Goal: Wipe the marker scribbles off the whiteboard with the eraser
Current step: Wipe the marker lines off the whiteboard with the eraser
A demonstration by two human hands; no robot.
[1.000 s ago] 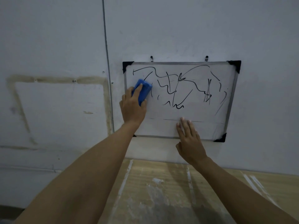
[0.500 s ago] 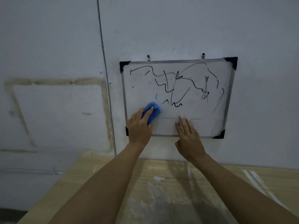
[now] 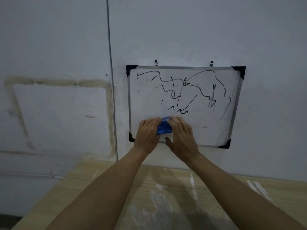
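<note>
Stretching across the near, pale wooden table point(image 3: 216, 196), which is streaked with white smears, two bare forearms are meeting at the lower edge of the whiteboard point(image 3: 207, 117). The left hand point(image 3: 147, 131) is gripping the blue eraser point(image 3: 164, 127) from its left side, fingers curled over the edge. The right hand point(image 3: 181, 135) is lying over the eraser's right side with its fingers fairly straight and close together, the thumb sticking out below, near the bottom frame. The eraser is sitting against the board's lower left part, between both hands, just below the lowest black scribbles point(image 3: 182, 90). Marker lines are running across the upper and middle board from left to right. The board is hanging from two small hooks point(image 3: 156, 61) on the grey wall point(image 3: 182, 30); further left, a yellowish stained outline point(image 3: 58, 82) is showing on the wall
</note>
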